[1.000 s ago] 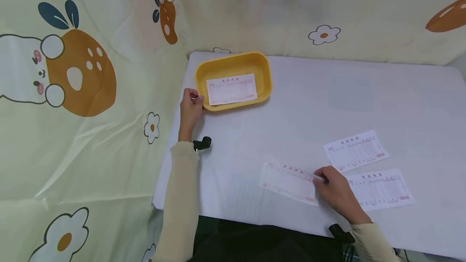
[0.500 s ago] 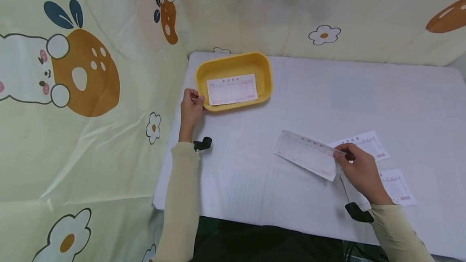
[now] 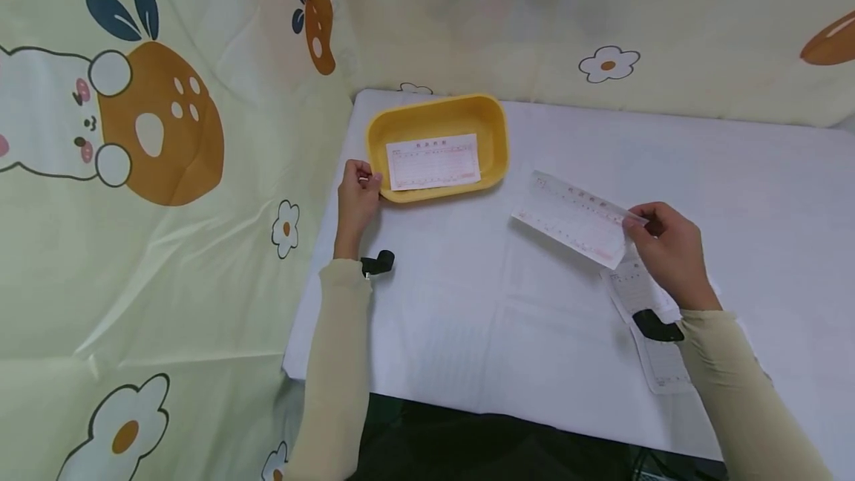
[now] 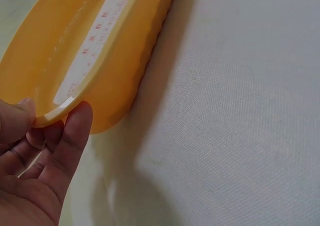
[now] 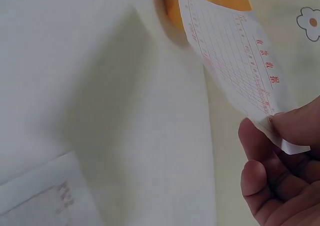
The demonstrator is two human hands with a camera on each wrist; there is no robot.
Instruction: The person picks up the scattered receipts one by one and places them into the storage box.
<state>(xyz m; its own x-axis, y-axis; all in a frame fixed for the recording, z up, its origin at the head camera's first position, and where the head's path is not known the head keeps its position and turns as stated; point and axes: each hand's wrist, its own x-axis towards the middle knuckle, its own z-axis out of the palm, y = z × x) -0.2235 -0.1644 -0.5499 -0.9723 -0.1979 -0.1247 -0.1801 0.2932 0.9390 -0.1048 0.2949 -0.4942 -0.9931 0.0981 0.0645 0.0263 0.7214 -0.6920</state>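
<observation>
My left hand (image 3: pixel 357 199) pinches the near left corner of a yellow plastic tray (image 3: pixel 494 117), thumb on the inner side of the rim and fingers underneath, as the left wrist view shows. One printed receipt slip (image 3: pixel 434 162) lies inside the tray. Raised over the table, a second receipt slip (image 3: pixel 574 217) is pinched at its right end between the thumb and fingers of my right hand (image 3: pixel 671 251). Red lettering and a ruled grid cover this slip (image 5: pixel 235 50) in the right wrist view. Its shadow falls on the white cloth below.
Two more receipt slips lie on the white-covered table (image 3: pixel 467 318) under my right forearm; the upper slip (image 3: pixel 634 284) and the lower slip (image 3: pixel 661 366) are partly hidden by it. A patterned curtain (image 3: pixel 247 132) borders the table's left and far sides.
My right hand has lifted the receipt slip off the table near the front and carried it away from me, toward the tray's right side. My left hand stays at the tray's corner.
</observation>
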